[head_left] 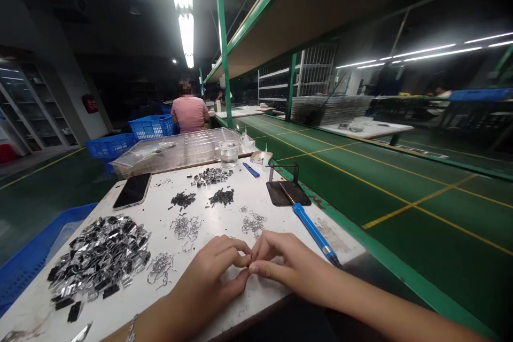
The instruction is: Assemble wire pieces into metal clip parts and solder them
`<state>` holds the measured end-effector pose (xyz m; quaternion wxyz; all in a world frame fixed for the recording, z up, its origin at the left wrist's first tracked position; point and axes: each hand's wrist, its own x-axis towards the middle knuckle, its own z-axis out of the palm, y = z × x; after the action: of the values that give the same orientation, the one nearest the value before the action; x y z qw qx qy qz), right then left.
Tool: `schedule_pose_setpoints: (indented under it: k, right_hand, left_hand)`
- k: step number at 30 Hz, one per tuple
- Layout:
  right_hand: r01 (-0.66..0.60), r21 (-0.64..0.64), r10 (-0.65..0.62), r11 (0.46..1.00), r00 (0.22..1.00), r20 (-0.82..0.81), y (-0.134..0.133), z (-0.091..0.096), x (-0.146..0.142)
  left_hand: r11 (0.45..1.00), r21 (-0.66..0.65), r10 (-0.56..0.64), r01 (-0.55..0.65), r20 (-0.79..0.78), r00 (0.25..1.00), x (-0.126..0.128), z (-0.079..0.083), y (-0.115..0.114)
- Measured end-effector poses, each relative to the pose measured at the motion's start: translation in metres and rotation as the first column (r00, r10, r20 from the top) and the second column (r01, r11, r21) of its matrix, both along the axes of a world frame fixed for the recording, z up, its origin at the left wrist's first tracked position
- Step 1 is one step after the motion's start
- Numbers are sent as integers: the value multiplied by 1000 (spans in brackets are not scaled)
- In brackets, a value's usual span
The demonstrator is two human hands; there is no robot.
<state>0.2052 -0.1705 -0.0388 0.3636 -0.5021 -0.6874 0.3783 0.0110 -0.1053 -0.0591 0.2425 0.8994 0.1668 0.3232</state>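
My left hand [218,267] and my right hand [286,264] meet fingertip to fingertip above the white table's near edge. Each has thumb and finger pinched together around something tiny and dark, mostly hidden by the fingers. Just beyond them lie small piles of bent metal wire pieces [253,223], with another such pile [161,268] left of my left hand. A large heap of black and shiny silver pieces [102,256] covers the table's left side. Right of my right hand, a blue-handled pen-shaped tool [315,232] leans on a black metal stand [276,195].
Farther back are small black parts [222,196], a phone [132,191], a blue cutter-like tool [251,170], a glass of clear liquid [228,154] and clear plastic trays [176,149]. A green conveyor [360,171] runs along the right. Blue crates [151,126] stand beyond, near a seated person [189,114].
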Motion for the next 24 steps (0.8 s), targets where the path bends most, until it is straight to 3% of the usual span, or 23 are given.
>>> schedule_pose_setpoints:
  k: [1, 2, 3, 5, 7, 9, 12, 15, 17, 19, 21, 22, 23, 24]
  right_hand:
    - [-6, 118, -20, 993, 975, 221, -5, 12, 8]
    - [-32, 249, -86, 968, 890, 448, -9, 23, 18]
    - [-91, 372, -188, 924, 737, 649, -13, 32, 30]
    - [-190, 522, -430, 832, 376, 821, -16, 39, 57]
    - [-256, 491, -470, 833, 141, 871, -15, 31, 83]
    - [-344, 434, -456, 833, 21, 890, -12, 15, 101]
    - [-440, 423, -484, 792, -32, 874, -7, -4, 109]
    - [-471, 499, -560, 728, 11, 828, -9, 2, 105]
    - [-487, 612, -641, 624, 130, 757, -15, 17, 100]
    - [-433, 773, -683, 464, 381, 623, -23, 32, 92]
    - [-231, 908, -616, 349, 674, 408, -35, 44, 79]
    - [-104, 932, -529, 347, 799, 286, -41, 47, 71]
    - [25, 926, -455, 378, 876, 162, -48, 50, 61]
    - [160, 894, -425, 418, 905, 36, -54, 51, 52]
  left_hand:
    - [997, -76, 13, -13, 1, 1000, 0, 0, 1]
    - [986, -162, 33, -33, 0, 999, -2, 2, 2]
    - [965, -256, 58, -56, 1, 998, -4, 3, 4]
    - [893, -444, 86, -67, 22, 996, -9, 6, 9]
    - [786, -617, 93, -22, 82, 992, -14, 8, 14]
    - [649, -760, 133, 35, 159, 978, -17, 8, 17]
    - [441, -892, 245, 100, 227, 942, -18, 7, 18]
    - [345, -921, 285, 180, 286, 915, -17, 6, 20]
    - [332, -916, 282, 224, 323, 903, -18, 5, 22]
    - [320, -912, 283, 255, 349, 893, -20, 4, 25]
    - [314, -905, 274, 287, 376, 885, -21, 4, 27]
    - [316, -899, 265, 304, 391, 881, -21, 4, 27]
    - [319, -892, 251, 320, 405, 879, -21, 4, 27]
    - [320, -886, 237, 335, 417, 877, -21, 4, 27]
